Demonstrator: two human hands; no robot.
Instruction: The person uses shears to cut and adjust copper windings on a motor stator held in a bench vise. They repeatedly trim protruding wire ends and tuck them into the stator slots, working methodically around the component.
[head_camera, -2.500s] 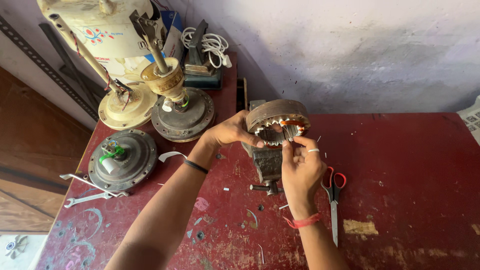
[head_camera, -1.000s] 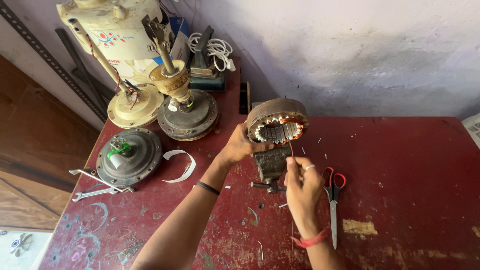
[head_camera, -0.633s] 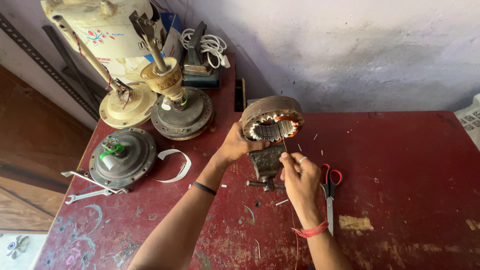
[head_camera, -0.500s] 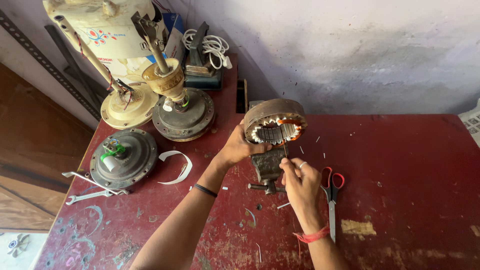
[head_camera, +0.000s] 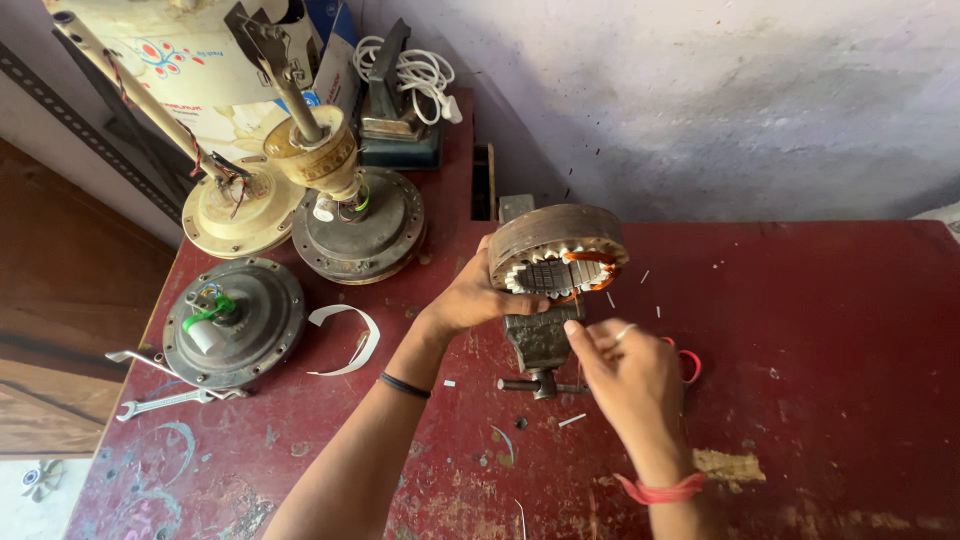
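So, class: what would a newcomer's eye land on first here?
First the stator, a ring with copper windings, mid-bench on a small vise. The left hand grips its rim; the right hand pinches something thin just below it. At the far left corner stand three fan motors.

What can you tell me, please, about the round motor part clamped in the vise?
The stator is a rusty brown metal ring with pale slotted teeth inside; orange copper winding fills only the upper right slots. It stands on edge, open face toward the camera, atop a small grey bench vise. The left hand grips its left rim; the right hand pinches below it.
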